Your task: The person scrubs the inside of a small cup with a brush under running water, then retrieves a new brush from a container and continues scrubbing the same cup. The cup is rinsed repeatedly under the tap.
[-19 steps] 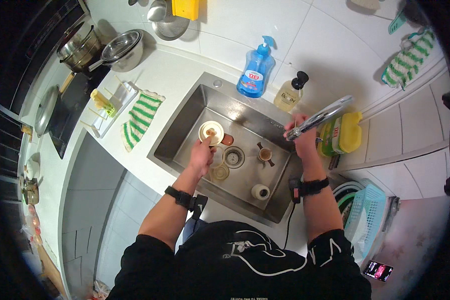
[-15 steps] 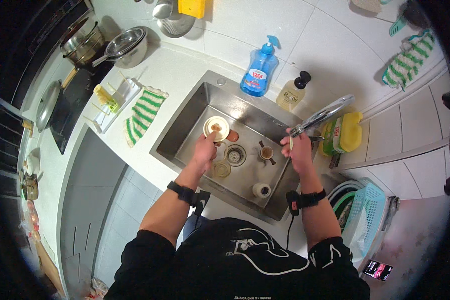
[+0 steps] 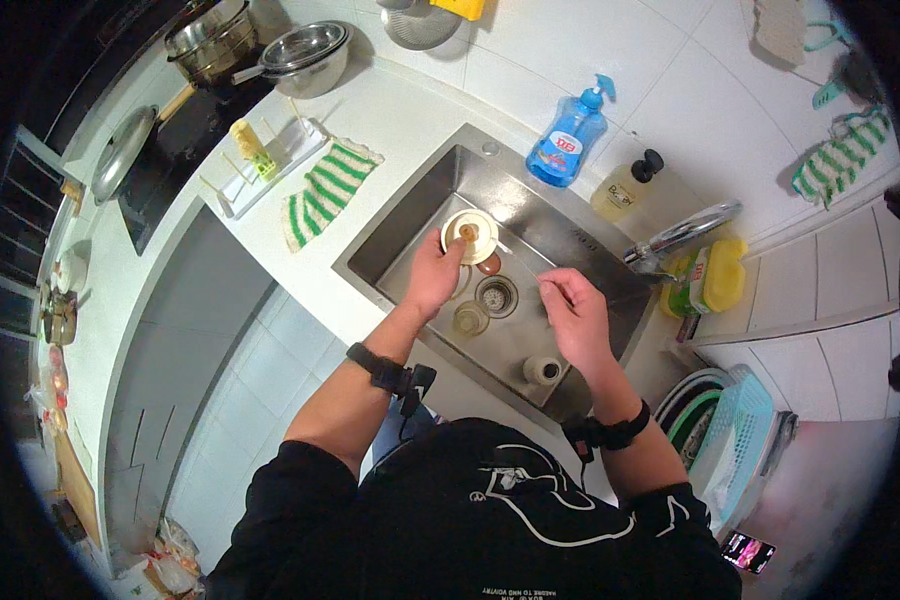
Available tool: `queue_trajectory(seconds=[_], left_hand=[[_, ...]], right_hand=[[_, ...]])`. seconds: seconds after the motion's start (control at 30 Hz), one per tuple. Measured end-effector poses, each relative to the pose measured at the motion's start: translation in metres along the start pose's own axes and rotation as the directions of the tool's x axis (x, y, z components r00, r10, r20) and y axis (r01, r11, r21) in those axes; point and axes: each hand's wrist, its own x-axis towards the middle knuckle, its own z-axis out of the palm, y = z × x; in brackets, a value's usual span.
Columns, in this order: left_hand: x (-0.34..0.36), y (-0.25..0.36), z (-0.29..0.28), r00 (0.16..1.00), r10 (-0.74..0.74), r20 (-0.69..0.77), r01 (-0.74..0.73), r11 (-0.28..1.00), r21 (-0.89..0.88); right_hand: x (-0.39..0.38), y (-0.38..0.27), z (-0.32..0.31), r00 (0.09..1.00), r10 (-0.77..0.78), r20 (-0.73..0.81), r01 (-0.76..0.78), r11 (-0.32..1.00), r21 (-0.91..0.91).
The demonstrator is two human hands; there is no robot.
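My left hand [image 3: 435, 272] is closed on a round cream lid [image 3: 481, 232] with a brownish centre, above the sink [image 3: 412, 247]. My right hand [image 3: 576, 315] hangs over the basin, right of the lid, pinching what looks like a thin pale stick [image 3: 522, 265] angled toward it. Beneath the lid a reddish-brown object [image 3: 489, 264] shows. Around the drain [image 3: 495, 296] lie a clear glass piece [image 3: 470, 318] and, lower right, a pale jar [image 3: 544, 371]. The small dark-handled cup from earlier is hidden behind my right hand.
A blue soap bottle [image 3: 564, 147], amber pump bottle [image 3: 622, 190], chrome faucet [image 3: 690, 227] and yellow container [image 3: 725, 278] line the sink's back and right. Left are a striped cloth [image 3: 325, 195], rack [image 3: 269, 179], bowls [image 3: 312, 75] and stove [image 3: 190, 140]. A blue basket [image 3: 724, 426] stands lower right.
My right hand has left the faucet, moving left and down toward the lid. My left hand still holds the lid, now slightly higher. The whole view has shifted.
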Motion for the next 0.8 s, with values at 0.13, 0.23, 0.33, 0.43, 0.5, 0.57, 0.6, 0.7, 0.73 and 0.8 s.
queue_trajectory(seconds=[0.13, 0.23, 0.33, 0.43, 0.5, 0.57, 0.6, 0.7, 0.73, 0.8], left_hand=[[-0.002, -0.005, -0.004, 0.992, 0.120, -0.029, -0.116, 0.987, 0.110], [-0.005, -0.003, -0.007, 0.986, 0.164, -0.023, -0.155, 0.963, 0.219], [-0.010, 0.005, -0.005, 0.986, 0.166, -0.015, -0.153, 0.939, 0.308], [-0.016, 0.013, 0.002, 0.990, 0.139, -0.012, -0.128, 0.942, 0.310], [-0.019, 0.017, 0.009, 0.987, 0.161, -0.025, -0.145, 0.936, 0.321], [-0.020, 0.018, 0.015, 0.980, 0.200, -0.011, -0.183, 0.916, 0.357], [-0.018, 0.019, 0.016, 0.979, 0.202, 0.011, -0.191, 0.907, 0.376], [-0.015, 0.020, 0.014, 0.980, 0.198, -0.011, -0.174, 0.885, 0.432], [-0.014, 0.020, 0.012, 0.972, 0.233, -0.031, -0.195, 0.873, 0.448], [-0.015, 0.021, 0.012, 0.951, 0.293, -0.099, -0.211, 0.848, 0.486]], right_hand=[[0.003, -0.011, 0.016, 1.000, -0.016, 0.024, 0.018, 0.996, -0.091], [0.005, -0.011, 0.022, 0.999, -0.040, 0.030, 0.042, 0.995, -0.086], [0.010, -0.010, 0.025, 0.996, -0.085, 0.025, 0.088, 0.971, -0.221], [0.017, -0.011, 0.030, 0.997, 0.072, -0.001, -0.068, 0.948, -0.310], [0.025, -0.012, 0.038, 0.999, -0.051, 0.018, 0.054, 0.946, -0.321], [0.029, -0.013, 0.044, 0.997, -0.073, 0.027, 0.078, 0.937, -0.339], [0.029, -0.013, 0.046, 0.998, -0.045, 0.033, 0.053, 0.933, -0.356], [0.026, -0.014, 0.047, 0.997, -0.014, 0.071, 0.036, 0.946, -0.322], [0.025, -0.014, 0.046, 0.996, 0.031, 0.084, -0.006, 0.958, -0.288], [0.025, -0.013, 0.044, 0.995, 0.039, 0.092, -0.014, 0.967, -0.254]])
